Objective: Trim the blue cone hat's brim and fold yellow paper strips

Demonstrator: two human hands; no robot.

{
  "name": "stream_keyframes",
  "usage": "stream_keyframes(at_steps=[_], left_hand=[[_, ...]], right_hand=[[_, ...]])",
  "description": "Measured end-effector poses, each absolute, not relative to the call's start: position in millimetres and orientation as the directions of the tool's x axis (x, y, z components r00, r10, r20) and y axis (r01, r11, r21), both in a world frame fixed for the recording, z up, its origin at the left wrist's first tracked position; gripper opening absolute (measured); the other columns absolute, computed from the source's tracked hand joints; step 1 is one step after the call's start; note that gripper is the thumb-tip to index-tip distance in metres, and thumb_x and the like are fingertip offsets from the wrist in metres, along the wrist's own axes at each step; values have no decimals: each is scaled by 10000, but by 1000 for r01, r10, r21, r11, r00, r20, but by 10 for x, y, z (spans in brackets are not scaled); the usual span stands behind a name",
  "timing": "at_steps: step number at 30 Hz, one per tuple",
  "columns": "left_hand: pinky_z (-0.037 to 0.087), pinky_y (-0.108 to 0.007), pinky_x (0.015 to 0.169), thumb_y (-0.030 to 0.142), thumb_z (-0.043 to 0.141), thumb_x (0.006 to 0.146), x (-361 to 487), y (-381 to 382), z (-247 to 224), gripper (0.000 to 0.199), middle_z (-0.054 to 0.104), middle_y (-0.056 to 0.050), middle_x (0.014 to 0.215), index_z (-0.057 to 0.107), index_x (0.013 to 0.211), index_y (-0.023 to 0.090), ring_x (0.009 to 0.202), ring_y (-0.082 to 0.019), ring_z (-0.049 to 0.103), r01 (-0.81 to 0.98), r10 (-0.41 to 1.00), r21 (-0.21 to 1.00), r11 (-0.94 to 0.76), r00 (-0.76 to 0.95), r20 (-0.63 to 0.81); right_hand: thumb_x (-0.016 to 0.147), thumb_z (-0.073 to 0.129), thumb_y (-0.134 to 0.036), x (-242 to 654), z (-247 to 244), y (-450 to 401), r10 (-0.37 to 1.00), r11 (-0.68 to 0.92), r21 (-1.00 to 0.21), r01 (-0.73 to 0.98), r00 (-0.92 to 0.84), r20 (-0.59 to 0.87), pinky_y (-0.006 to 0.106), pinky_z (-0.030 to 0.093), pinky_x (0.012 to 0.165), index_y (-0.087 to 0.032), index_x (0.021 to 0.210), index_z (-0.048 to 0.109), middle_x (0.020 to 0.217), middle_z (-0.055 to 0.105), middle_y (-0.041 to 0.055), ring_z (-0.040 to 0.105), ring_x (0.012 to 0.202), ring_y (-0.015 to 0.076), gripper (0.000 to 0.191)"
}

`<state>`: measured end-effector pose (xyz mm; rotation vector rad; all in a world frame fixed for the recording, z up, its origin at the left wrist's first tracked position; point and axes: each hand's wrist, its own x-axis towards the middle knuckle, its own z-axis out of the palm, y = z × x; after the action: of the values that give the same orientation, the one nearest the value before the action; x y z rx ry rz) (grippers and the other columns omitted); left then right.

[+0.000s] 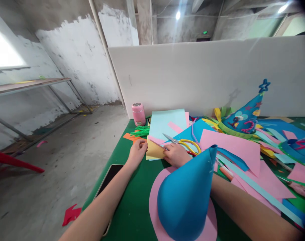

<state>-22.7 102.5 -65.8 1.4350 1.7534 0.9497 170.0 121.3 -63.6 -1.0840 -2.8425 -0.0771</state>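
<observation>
Between my two hands is a small tan-yellow paper (155, 149). My left hand (137, 152) pinches its left edge, and my right hand (176, 154) holds its right edge with curled fingers. Scissors with yellow handles (189, 145) lie just behind my right hand, blades pointing left. In front of my right forearm stands a blue paper cone (184, 197) on a pink round sheet (156, 187). Green fuzzy sticks (141, 131) and orange paper (128, 136) lie beyond my left hand, beside a light blue sheet (167, 122).
A pink jar (138, 114) stands at the back left corner of the green table (132, 207). A phone (112, 174) lies under my left forearm. Pink sheets (232, 147), paper strips and a decorated blue cone hat (245, 117) spread rightward before a white board (205, 77).
</observation>
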Motion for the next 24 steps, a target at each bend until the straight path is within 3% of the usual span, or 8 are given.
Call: stream_keyframes(at_steps=[5,11,17,24], left_hand=[[475,-376,773,322,515,827,-317,876,-717,239,577,-54,1001,555,982,145,880,-165,563,757,999,653,-41,18,42],[463,-395,804,325,513,827,-350,853,-715,254,562,-64,1047,545,1012,153,922,-176,551,857,980,476,-198,169,104],[477,-365,770,324,496,838,-360,922,-721,223,579,-53,998,561,966,155,867,-155,563,869,966,425,-254,210,148],[483,-359,756,312,496,841,-272,1027,-638,217,585,-50,978,561,962,145,852,-151,569,859,963,450,-245,163,212]], right_hand=[[845,503,-307,1715,-722,1216,622,777,66,626,-780,68,394,477,779,-155,1045,544,1074,562,69,559,918,183,254],[848,500,-304,1754,-799,1274,601,793,67,605,-796,73,387,482,768,-151,1040,545,1053,569,66,563,906,180,250],[847,502,-310,1772,-843,1299,627,776,-1,631,-771,108,379,487,754,-151,1031,548,1033,576,61,569,885,173,247],[851,491,-319,1774,-823,1278,658,753,-133,645,-727,198,394,473,791,-165,1036,550,1088,561,68,556,930,181,248]])
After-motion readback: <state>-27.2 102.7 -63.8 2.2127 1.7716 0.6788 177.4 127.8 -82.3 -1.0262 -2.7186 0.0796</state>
